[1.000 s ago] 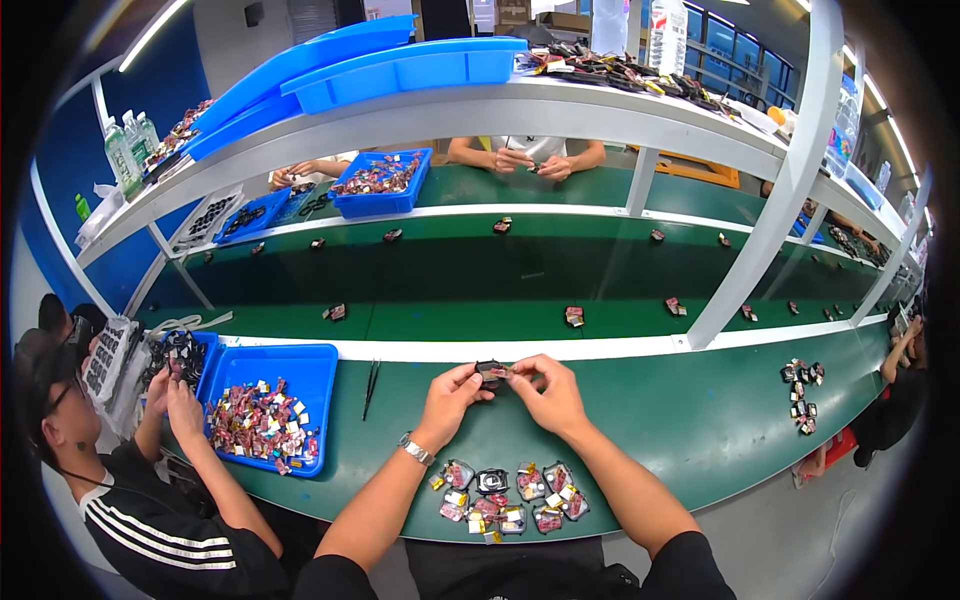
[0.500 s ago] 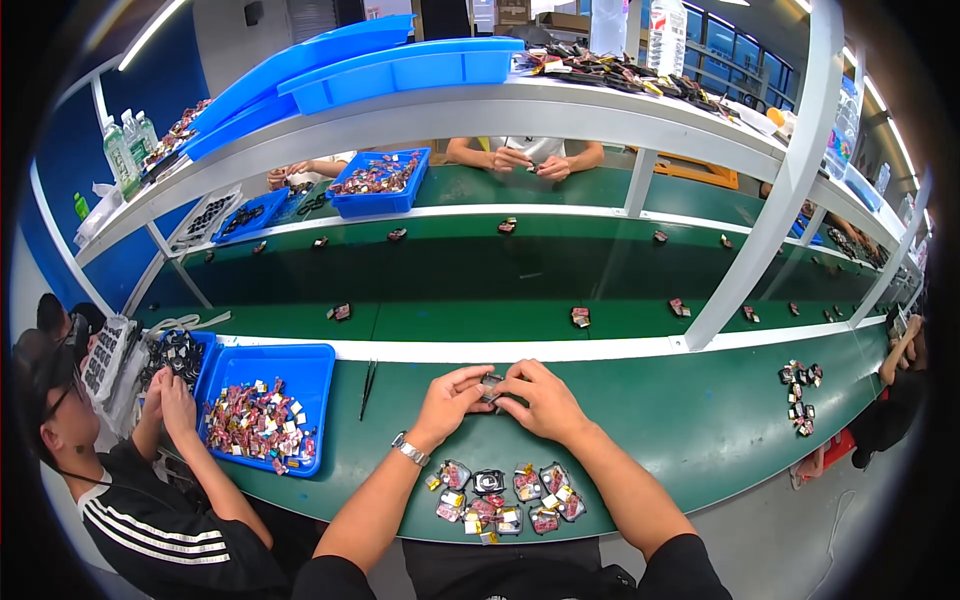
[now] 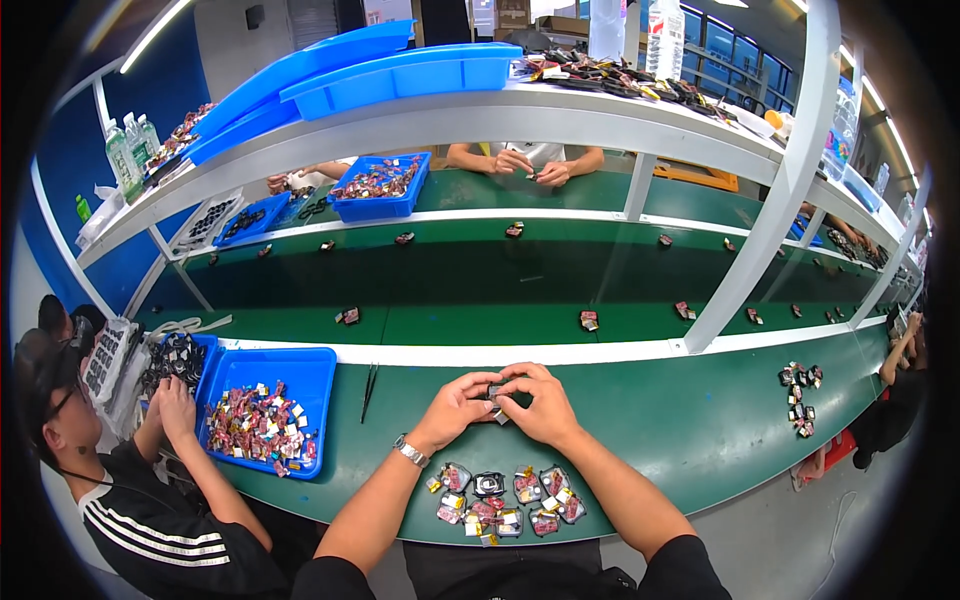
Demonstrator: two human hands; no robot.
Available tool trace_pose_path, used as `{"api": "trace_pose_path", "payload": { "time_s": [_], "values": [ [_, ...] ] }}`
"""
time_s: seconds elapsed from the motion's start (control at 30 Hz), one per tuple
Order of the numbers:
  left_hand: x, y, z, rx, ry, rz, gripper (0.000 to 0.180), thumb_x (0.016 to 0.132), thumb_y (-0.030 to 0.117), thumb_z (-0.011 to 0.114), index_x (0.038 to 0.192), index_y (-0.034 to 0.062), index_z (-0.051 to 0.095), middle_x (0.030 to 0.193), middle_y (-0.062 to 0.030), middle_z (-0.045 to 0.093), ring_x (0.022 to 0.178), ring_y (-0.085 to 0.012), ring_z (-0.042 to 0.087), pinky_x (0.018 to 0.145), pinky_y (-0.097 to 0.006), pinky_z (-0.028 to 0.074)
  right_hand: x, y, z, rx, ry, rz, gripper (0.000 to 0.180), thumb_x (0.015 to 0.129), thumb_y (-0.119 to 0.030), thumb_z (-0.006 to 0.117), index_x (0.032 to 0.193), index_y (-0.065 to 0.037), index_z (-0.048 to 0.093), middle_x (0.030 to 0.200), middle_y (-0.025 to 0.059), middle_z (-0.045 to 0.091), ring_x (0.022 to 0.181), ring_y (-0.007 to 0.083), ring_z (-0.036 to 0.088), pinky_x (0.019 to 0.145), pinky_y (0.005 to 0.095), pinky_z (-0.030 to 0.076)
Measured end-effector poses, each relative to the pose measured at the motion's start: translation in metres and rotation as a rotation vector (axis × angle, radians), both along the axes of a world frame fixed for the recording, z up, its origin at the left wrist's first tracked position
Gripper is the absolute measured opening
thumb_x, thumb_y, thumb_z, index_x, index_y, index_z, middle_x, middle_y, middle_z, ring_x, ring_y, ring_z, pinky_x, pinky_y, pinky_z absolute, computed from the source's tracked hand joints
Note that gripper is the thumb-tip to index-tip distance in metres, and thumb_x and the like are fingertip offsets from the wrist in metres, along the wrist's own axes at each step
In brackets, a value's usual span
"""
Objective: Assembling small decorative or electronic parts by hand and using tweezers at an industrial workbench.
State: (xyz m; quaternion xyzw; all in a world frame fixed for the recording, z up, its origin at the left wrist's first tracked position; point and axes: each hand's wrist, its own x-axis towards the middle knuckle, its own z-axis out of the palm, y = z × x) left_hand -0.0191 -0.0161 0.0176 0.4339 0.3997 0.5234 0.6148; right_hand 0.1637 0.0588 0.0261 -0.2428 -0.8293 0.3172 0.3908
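My left hand (image 3: 452, 410) and my right hand (image 3: 541, 404) meet over the green bench, fingers closed round a small dark electronic housing (image 3: 495, 391). Fingers cover most of it; a pale piece peeks out below. Between my forearms, near the front edge, lies a cluster of similar small assemblies (image 3: 509, 522) with black rims, red boards and white-yellow parts. One black frame (image 3: 488, 484) among them looks different, with a pale ring. Black tweezers (image 3: 369, 393) rest to the left of my left hand.
A blue tray (image 3: 328, 400) of red-and-white parts stands left, beside a co-worker's hands (image 3: 176, 408). A white rail (image 3: 450, 351) borders the belt (image 3: 450, 320), which carries spaced assemblies. More assemblies (image 3: 797, 400) lie right. A shelf (image 3: 450, 118) on white posts (image 3: 755, 230) spans overhead.
Both hands have turned the housing and closed further over it, so less of it shows and a pale piece now hangs below. The assemblies on the near belt have shifted slightly right.
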Motion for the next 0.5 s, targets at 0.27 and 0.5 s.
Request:
{"api": "trace_pose_path", "payload": {
  "time_s": [0.27, 0.5],
  "values": [
    [0.001, -0.001, 0.003, -0.019, -0.044, -0.008, 0.036, 0.094, 0.005, 0.057, 0.129, 0.0023, 0.049, 0.119, -0.0102, 0.06, 0.103, -0.0156, 0.062, 0.085, -0.029, 0.056, 0.008, 0.009, 0.002, -0.398, 0.046, 0.217, 0.012, 0.082, -0.01, 0.071, 0.091, -0.003, 0.07, 0.117, 0.0085, 0.062, 0.108, 0.0217, 0.06, 0.09, 0.0341, 0.049],
    [-0.002, -0.001, -0.007, 0.007, -0.034, 0.045, 0.022, 0.095, 0.006, 0.055, 0.117, 0.0018, 0.055, 0.113, -0.0089, 0.061, 0.1, -0.0155, 0.063, 0.085, -0.03, 0.056, 0.007, 0.014, -0.01, -0.738, 0.204, 0.355, 0.014, 0.087, -0.005, 0.067, 0.099, 0.001, 0.07, 0.125, 0.0088, 0.058, 0.109, 0.0186, 0.059, 0.094, 0.0319, 0.049]
  ]
}}
